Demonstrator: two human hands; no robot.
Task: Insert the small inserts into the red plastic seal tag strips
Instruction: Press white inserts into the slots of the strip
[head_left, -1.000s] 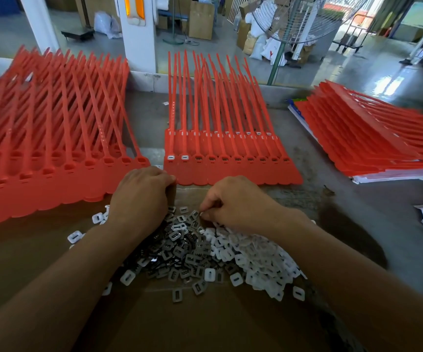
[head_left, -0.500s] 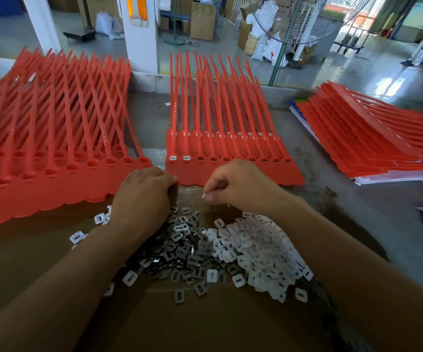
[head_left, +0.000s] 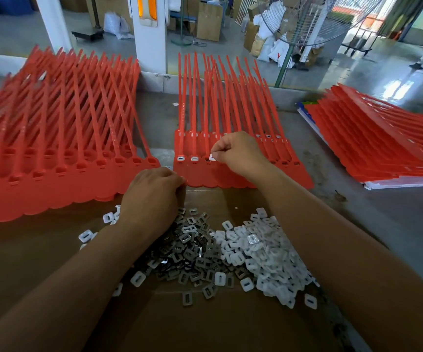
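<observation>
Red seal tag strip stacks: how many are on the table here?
3: the left stack, the middle stack where the right hand pinches a white insert, and the right stack. More may lie out of frame.

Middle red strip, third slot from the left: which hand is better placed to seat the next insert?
Right. The right hand pinches a white insert right there on the middle strip; the left hand sits at its near corner beside the insert pile, fingertips hidden.

Inserts (head_left: 230,252) before seal strips (head_left: 233,158)
</observation>
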